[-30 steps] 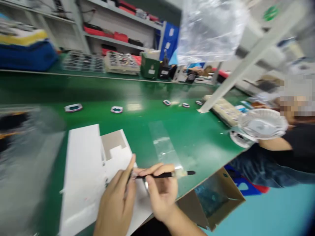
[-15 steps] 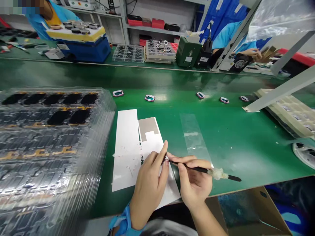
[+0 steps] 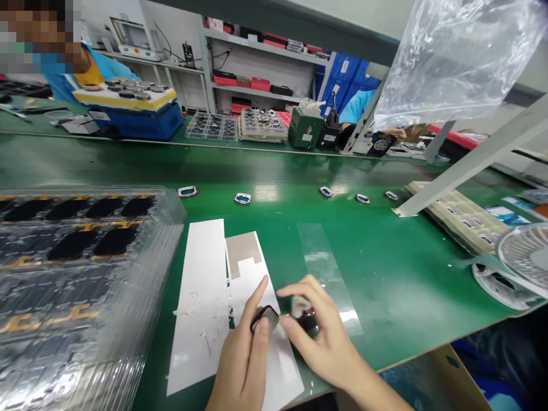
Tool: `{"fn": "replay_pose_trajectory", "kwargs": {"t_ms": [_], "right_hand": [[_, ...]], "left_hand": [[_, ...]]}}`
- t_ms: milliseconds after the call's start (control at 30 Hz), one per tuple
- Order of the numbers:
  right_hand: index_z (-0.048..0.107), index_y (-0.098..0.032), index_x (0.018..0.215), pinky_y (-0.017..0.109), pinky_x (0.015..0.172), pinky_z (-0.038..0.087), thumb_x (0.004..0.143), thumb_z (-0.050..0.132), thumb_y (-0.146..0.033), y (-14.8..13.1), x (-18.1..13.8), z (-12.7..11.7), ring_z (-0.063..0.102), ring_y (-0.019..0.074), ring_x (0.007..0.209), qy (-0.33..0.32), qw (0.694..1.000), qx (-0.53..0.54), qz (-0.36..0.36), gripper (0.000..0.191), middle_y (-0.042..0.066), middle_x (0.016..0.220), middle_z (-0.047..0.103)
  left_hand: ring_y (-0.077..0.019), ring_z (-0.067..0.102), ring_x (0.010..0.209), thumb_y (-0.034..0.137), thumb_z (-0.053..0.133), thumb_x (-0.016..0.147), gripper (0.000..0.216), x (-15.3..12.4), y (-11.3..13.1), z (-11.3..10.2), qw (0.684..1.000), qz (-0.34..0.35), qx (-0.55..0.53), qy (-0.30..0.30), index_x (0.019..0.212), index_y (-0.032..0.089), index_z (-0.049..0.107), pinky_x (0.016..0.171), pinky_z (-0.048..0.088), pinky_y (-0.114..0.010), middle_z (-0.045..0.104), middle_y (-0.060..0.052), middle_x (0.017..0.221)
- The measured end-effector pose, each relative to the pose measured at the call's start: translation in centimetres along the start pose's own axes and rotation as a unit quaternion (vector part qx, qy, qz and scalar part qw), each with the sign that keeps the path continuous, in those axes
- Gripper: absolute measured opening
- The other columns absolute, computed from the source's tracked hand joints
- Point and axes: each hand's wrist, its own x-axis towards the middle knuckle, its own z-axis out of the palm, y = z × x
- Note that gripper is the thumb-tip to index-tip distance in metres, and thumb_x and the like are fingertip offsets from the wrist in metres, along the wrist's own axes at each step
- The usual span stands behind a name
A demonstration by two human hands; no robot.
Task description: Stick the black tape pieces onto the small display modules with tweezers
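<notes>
My left hand (image 3: 245, 348) pinches a small rounded-rectangle piece with a black rim and glossy face (image 3: 266, 315) between thumb and fingers, above white backing sheets (image 3: 197, 308). Beside it, my right hand (image 3: 325, 334) has thumb and index finger spread toward that piece. Against its palm are black tweezers with pale tape wrapped round one end (image 3: 301, 307), smeared by motion; the tips cannot be made out. Grey-beige adhesive film (image 3: 244, 251) covers the top of the right-hand sheet, and small scraps dot the left one.
Stacked clear trays with black screens (image 3: 113, 240) fill the left side. Several small oval frames (image 3: 243, 198) lie across the green bench. A clear plastic strip (image 3: 327, 265), a white fan (image 3: 524, 260) and a slanted post (image 3: 471, 154) are to the right. Co-workers sit opposite.
The view has tilted up. My right hand has drawn the tweezers back from the piece and turned them into its palm, with thumb and index finger now spread. The piece in my left hand shows more.
</notes>
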Motion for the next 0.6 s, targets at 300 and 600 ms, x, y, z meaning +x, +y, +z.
{"fn": "replay_pose_trajectory", "kwargs": {"t_ms": [300,600], "right_hand": [[0.064,-0.015,0.083,0.027,0.068,0.051,0.094,0.056,-0.031,4.0,13.7,-4.2,0.061,0.0157,0.074,-0.061,0.975,-0.177,0.12,0.021,0.001,0.077,0.064],[0.063,-0.016,0.108,0.038,0.079,0.056,0.093,0.06,-0.042,12.0,25.4,-6.7,0.066,0.0192,0.09,-0.033,0.882,-0.371,0.288,0.03,0.008,0.107,0.066]], "left_hand": [[-0.0162,0.058,0.064,0.038,0.05,0.098,0.062,1.3,-0.9,-0.2,0.99,0.095,-0.105,0.02,0.154,0.023,0.025,0.063,0.05,-0.027,0.065,-0.003,0.082],[-0.0155,0.062,0.052,0.011,0.065,0.081,0.028,-3.4,3.8,-4.2,0.959,0.227,0.162,0.057,0.086,0.035,0.077,0.045,0.049,-0.025,0.068,0.001,0.068]]}}
